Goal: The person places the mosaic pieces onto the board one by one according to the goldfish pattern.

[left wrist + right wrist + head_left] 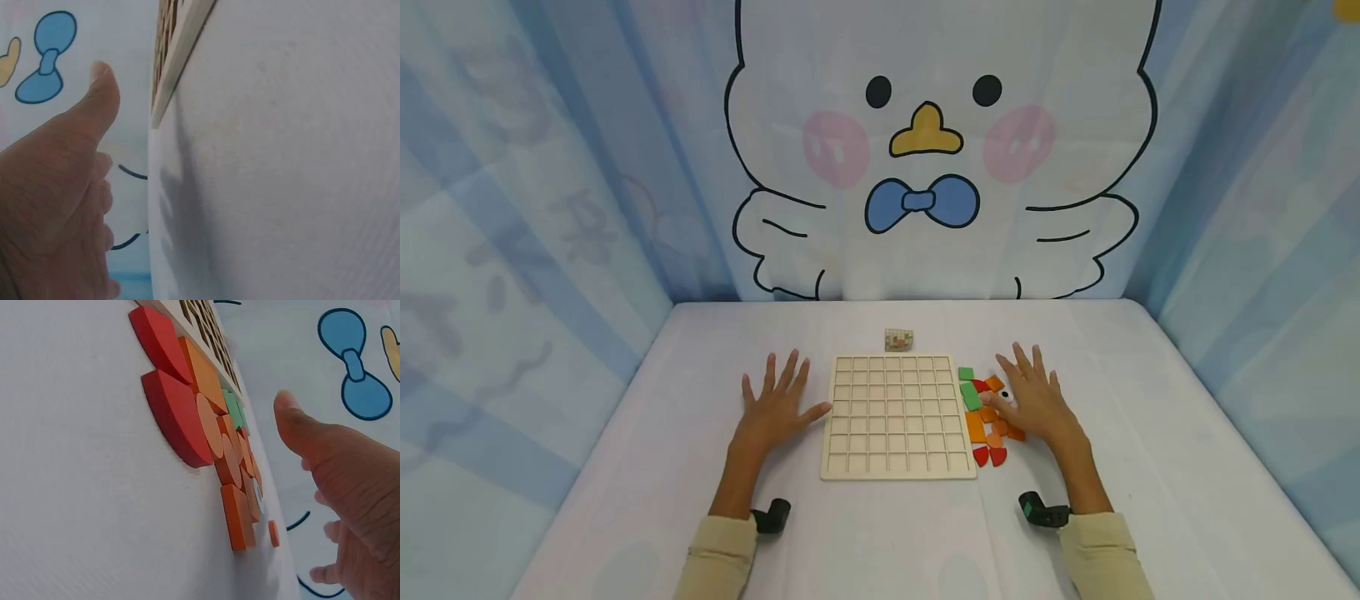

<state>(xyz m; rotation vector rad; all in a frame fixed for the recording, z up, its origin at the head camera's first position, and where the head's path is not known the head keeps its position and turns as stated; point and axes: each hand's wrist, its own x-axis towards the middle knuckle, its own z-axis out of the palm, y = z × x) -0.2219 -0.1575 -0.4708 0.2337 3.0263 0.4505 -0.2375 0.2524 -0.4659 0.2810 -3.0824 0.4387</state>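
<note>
Wooden grid board (898, 417) lay on the tabletop (880, 542); left of it I held my left grip (772, 414) spread wide, empty. Right of it lay red, orange and green blocks (975, 427) near my right grip (1036, 402), likewise splayed and empty.

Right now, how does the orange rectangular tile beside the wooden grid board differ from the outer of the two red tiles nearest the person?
The orange rectangular tile has straight sides, while the outer red tile has a curved edge. The orange rectangular tile lies alongside the wooden grid board; the outer red tile sits farther from it and nearer the person. Both lie flat on the white tabletop, and neither is held.
</note>
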